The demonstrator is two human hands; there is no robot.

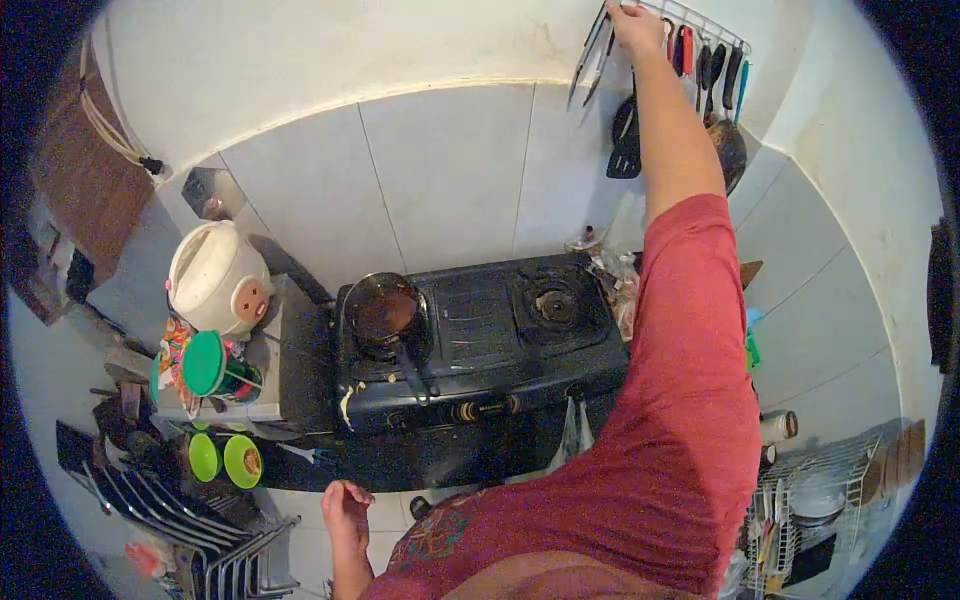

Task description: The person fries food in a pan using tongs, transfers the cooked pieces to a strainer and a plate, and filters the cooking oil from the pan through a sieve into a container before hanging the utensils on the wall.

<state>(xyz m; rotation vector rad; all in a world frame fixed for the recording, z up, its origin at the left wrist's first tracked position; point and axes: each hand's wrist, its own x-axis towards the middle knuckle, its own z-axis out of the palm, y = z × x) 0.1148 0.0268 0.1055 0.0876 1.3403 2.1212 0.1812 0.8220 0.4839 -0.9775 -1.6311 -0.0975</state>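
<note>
My right hand point(637, 28) reaches up to the wire rack on the wall. Its fingers are closed on the top end of a pair of metal tongs point(592, 65), whose two arms point down and to the left. Beside it a black slotted spatula point(624, 155) hangs, with several other handled utensils further right. My left hand point(346, 508) is low in front of the stove, fingers curled together, with nothing visible in it. On the left burner of the black gas stove point(475, 320) sits a frying pan point(383, 308), its handle toward me.
A white rice cooker point(222, 280) and a green-lidded jar point(206, 363) stand left of the stove. Below are two green bowls point(243, 461), one with food inside. A wire rack point(745, 42) holds the utensils; a dish rack point(815, 510) is at lower right.
</note>
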